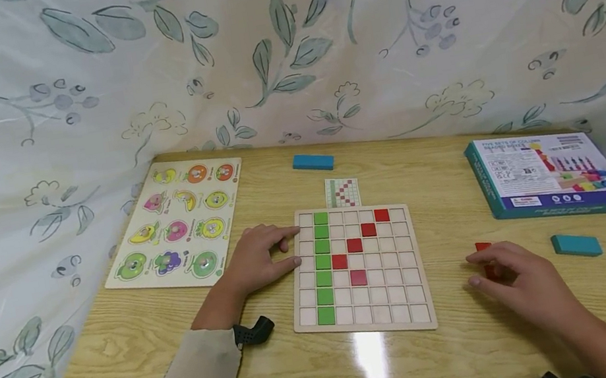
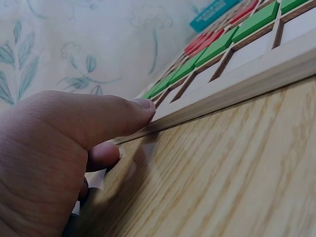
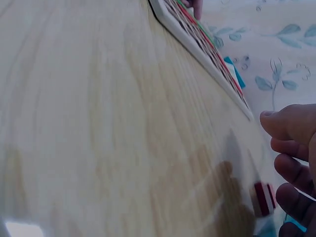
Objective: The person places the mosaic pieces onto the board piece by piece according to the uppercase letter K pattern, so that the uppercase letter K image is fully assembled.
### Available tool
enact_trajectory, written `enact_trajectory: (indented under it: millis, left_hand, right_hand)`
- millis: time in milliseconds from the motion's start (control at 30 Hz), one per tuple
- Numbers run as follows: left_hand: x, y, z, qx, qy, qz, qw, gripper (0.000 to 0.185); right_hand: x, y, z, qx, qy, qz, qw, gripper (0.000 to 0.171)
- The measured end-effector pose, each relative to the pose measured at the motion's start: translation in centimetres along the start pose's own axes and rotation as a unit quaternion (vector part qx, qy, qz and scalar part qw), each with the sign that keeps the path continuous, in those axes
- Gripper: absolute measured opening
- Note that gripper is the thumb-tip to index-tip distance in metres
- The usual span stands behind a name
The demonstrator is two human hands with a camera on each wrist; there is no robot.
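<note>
A square wooden grid board (image 1: pixel 372 260) lies mid-table. Green tiles (image 1: pixel 321 263) fill most of its second column, and red tiles (image 1: pixel 354 245) run in a diagonal, with one more red tile lower down. My left hand (image 1: pixel 254 257) touches the board's left edge with thumb and index fingertip; in the left wrist view the thumb (image 2: pixel 118 111) presses on the rim. Right of the board my right hand (image 1: pixel 526 282) hovers with loosely bent fingers, holding nothing. Loose red tiles (image 1: pixel 482 246) lie by its fingertips, partly hidden by the hand; the right wrist view shows red pieces (image 3: pixel 264 198) beside the fingers.
Behind the board lies a small pattern card (image 1: pixel 342 192) showing a similar design, with a blue block (image 1: pixel 313 162) beyond. A fruit puzzle board (image 1: pixel 176 223) is on the left. A product box (image 1: pixel 547 171) and another blue block (image 1: pixel 576 245) are on the right. Patterned cloth (image 1: pixel 280 52) hangs behind.
</note>
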State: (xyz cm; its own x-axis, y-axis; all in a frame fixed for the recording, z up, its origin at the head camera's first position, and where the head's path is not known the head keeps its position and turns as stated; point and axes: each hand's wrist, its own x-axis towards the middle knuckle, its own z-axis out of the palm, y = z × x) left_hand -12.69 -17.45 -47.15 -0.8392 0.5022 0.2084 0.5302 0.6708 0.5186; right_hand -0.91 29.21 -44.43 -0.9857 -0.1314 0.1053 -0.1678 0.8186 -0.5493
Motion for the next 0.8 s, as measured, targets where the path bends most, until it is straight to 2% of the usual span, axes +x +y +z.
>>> enact_trajectory:
  millis: [100, 233, 500, 800]
  left_hand:
    - [0.0, 0.0, 0.0, 0.001, -0.002, 0.000, 1.0000, 0.053]
    - [0.0, 0.1, -0.1, -0.004, -0.003, -0.005, 1.0000, 0.053]
    - [0.0, 0.2, -0.1, 0.001, -0.005, -0.008, 1.0000, 0.053]
    - [0.0, 0.1, -0.1, 0.000, -0.003, -0.003, 1.0000, 0.052]
  right_hand:
    - [-0.2, 0.7, -0.3, -0.010, -0.011, 0.024, 1.000, 0.033]
    - [-0.4, 1.6, -0.6, -0.022, -0.012, 0.030, 0.999, 0.033]
    - [-0.8, 2.7, -0.6, -0.025, 0.000, 0.008, 1.000, 0.034]
    - [-0.7, 3.1, -0.6, -0.036, -0.004, 0.010, 0.999, 0.035]
